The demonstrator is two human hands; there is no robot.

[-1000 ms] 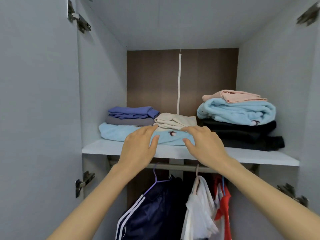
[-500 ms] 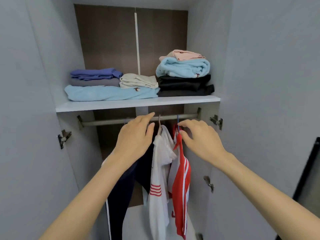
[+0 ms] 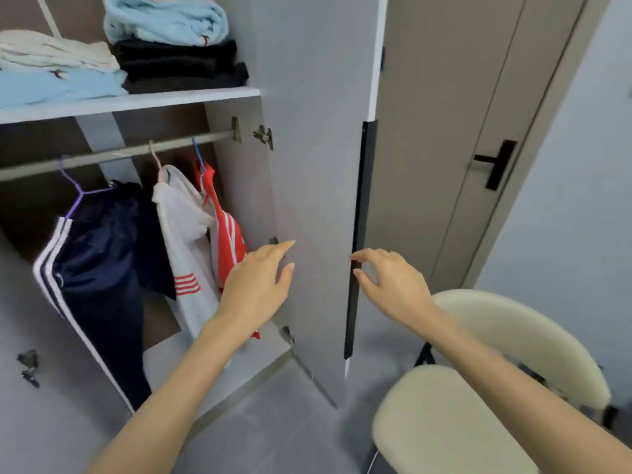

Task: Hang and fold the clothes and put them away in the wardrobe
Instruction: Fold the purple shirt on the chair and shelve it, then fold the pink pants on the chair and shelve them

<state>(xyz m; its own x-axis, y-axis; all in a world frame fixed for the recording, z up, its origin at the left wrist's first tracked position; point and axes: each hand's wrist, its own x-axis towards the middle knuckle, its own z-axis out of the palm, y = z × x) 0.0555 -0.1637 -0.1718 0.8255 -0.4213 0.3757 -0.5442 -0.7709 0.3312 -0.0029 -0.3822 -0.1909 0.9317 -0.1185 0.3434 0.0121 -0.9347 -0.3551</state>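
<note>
Soft, even indoor light, bright enough throughout, with no glare. The wardrobe interior under the shelf sits in shade. Motion blur softens everything slightly. Wide-angle distortion bends straight lines near the edges.

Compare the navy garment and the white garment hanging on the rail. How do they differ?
The navy garment is dark with white side stripes; the white garment is pale with red stripes low down. The navy garment uses a purple hanger, the white garment a pale hanger. The navy garment hangs left of the white garment. Both hang from the same rail.
</note>
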